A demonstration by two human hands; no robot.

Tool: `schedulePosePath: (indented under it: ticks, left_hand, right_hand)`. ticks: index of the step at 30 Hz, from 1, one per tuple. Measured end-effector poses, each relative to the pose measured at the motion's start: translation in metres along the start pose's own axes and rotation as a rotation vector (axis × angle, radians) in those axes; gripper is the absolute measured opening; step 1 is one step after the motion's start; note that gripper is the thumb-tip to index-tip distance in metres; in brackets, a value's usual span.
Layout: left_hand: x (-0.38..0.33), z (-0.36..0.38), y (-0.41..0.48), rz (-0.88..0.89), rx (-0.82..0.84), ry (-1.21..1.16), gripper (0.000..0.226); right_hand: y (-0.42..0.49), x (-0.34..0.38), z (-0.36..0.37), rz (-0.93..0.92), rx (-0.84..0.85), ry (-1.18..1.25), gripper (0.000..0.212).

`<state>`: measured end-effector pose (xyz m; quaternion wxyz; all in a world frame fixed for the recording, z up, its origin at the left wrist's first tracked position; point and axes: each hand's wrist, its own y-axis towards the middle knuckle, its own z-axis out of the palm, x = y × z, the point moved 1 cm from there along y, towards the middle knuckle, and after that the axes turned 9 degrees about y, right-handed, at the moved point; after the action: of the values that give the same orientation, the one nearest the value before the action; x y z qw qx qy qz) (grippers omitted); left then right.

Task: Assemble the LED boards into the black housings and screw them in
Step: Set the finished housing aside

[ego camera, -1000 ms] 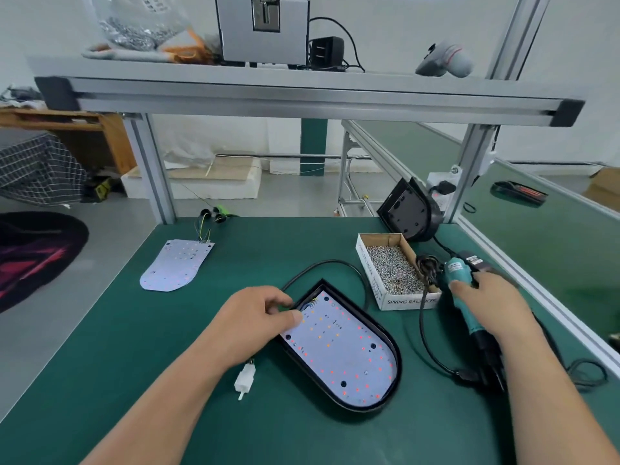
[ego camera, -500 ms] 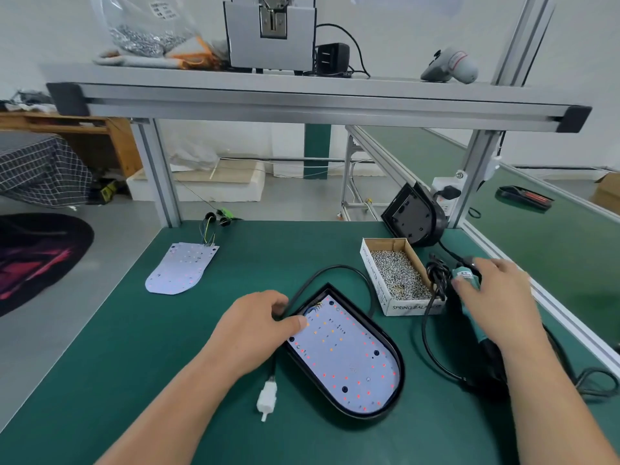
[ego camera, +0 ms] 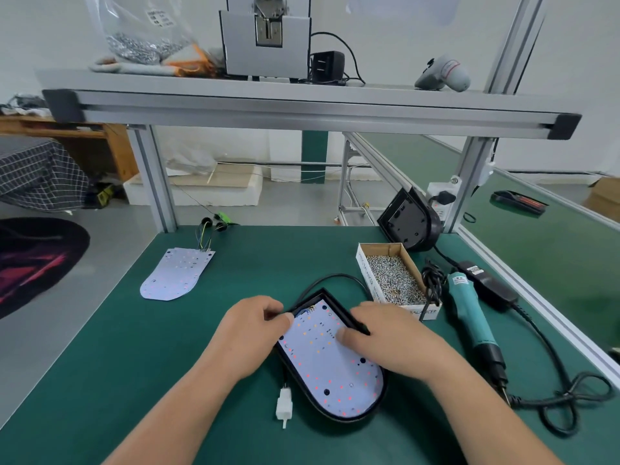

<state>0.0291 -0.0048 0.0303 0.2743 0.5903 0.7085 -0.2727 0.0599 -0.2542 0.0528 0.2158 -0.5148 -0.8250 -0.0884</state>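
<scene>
Moved: my right hand quit the teal electric screwdriver.
Fingers: with left hand, pinched edges of light, stiff white LED board.

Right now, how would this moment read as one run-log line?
step: seating LED board in black housing | left hand: grips housing edge, thumb on board | right hand: same, opposite edge | electric screwdriver: lying unheld

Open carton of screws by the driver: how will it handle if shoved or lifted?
Probably heavy for its size: the screw box is nearly full of loose metal screws. Low and long, it would likely slide on the green mat rather than tip. Open-topped, so tilting it in a lift would probably spill some.
</scene>
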Motion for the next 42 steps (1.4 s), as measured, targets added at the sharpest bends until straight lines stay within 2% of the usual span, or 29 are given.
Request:
schedulePosePath:
  ticks: [3, 6, 8, 11, 13, 17, 18, 20, 21, 22, 24, 26, 27, 30, 33, 35, 38, 39, 42]
  left_hand:
    - [0.002, 0.003, 0.002, -0.030, 0.011, -0.158, 0.021]
    - [0.000, 0.002, 0.002, -0.120, 0.060, -0.418, 0.061]
    - [-0.004, 0.001, 0.003, -0.126, 0.157, -0.575, 0.064]
    - [-0.011, -0.001, -0.002, -0.110, 0.305, -0.736, 0.064]
    - [-0.014, 0.000, -0.005, -0.111, 0.381, -0.745, 0.067]
    - [-0.015, 0.006, -0.005, -0.268, 0.513, -0.906, 0.102]
    - [-0.015, 0.010, -0.005, -0.300, 0.507, -0.946, 0.098]
    - [-0.018, 0.018, -0.009, -0.284, 0.436, -0.884, 0.067]
    - [-0.018, 0.022, -0.011, -0.212, 0.385, -0.759, 0.047]
    - [-0.017, 0.026, -0.013, -0.102, 0.339, -0.575, 0.033]
    - [-0.016, 0.034, -0.017, 0.191, 0.279, -0.098, 0.032]
    - [-0.019, 0.037, -0.023, 0.452, 0.261, 0.327, 0.032]
    - [-0.022, 0.037, -0.025, 0.524, 0.257, 0.458, 0.030]
    - [-0.025, 0.030, -0.026, 0.598, 0.259, 0.539, 0.019]
    - [-0.026, 0.026, -0.024, 0.554, 0.158, 0.634, 0.020]
    - [-0.027, 0.024, -0.022, 0.433, 0.032, 0.637, 0.020]
    - [-0.029, 0.022, -0.021, 0.311, -0.073, 0.579, 0.013]
    - [-0.028, 0.021, -0.021, 0.281, -0.101, 0.514, 0.013]
    - [-0.025, 0.017, -0.023, 0.217, -0.180, 0.139, 0.028]
  right_hand:
    - [0.000, 0.002, 0.002, -0.002, -0.041, 0.061, 0.046]
    - [0.000, 0.001, 0.000, -0.013, -0.210, 0.262, 0.048]
    - [0.001, 0.001, -0.001, -0.020, -0.362, 0.427, 0.048]
    - [0.005, -0.001, -0.001, 0.006, -0.529, 0.625, 0.033]
    - [0.007, -0.001, 0.002, 0.050, -0.556, 0.713, 0.034]
    - [0.008, -0.003, 0.007, 0.070, -0.609, 1.005, 0.035]
    - [0.008, -0.003, 0.006, 0.074, -0.629, 1.115, 0.030]
    - [0.009, -0.002, 0.004, 0.088, -0.632, 1.346, 0.018]
    - [0.010, -0.002, 0.005, 0.091, -0.616, 1.452, 0.017]
    - [0.010, 0.000, 0.005, 0.095, -0.600, 1.536, 0.019]
    - [0.011, -0.001, 0.006, 0.104, -0.576, 1.619, 0.024]
    - [0.012, -0.002, 0.006, 0.094, -0.560, 1.636, 0.025]
    - [0.012, -0.003, 0.006, 0.083, -0.552, 1.636, 0.023]
    - [0.013, -0.005, 0.007, 0.062, -0.524, 1.629, 0.020]
    - [0.012, -0.007, 0.007, 0.043, -0.477, 1.591, 0.017]
    - [0.009, -0.005, 0.006, 0.036, -0.421, 1.443, 0.023]
    - [0.006, -0.001, 0.006, -0.038, -0.394, 0.927, 0.040]
    - [0.005, 0.001, 0.006, -0.064, -0.372, 0.823, 0.042]
    - [0.001, 0.000, 0.004, -0.093, -0.273, 0.786, 0.023]
